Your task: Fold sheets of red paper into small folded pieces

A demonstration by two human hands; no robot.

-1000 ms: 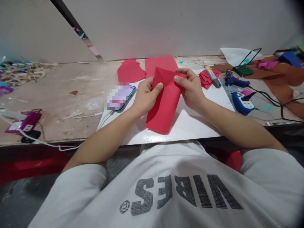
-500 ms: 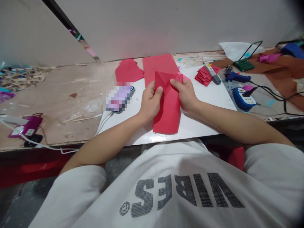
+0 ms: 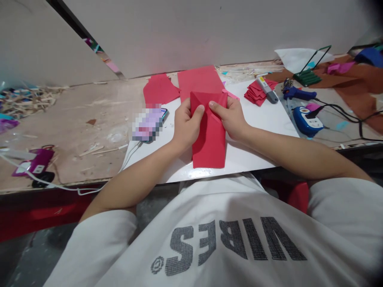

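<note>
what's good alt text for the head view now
A person's left hand and right hand hold a creased red sheet near its top edge over a white board. A phone lies to the left; to the right, a grey-and-white tool lies partly on stacked red pieces.

On the bench (image 3: 66, 119) lie a white board (image 3: 263, 119), a purple socket block (image 3: 43, 157) and probably wood slivers (image 3: 42, 100)

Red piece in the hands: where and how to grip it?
Probably pinch the red piece by its two long edges near the far end, left hand from the left, right hand from the right, thumbs on top: it is thin, long and narrow, and creases show at that end.
</note>
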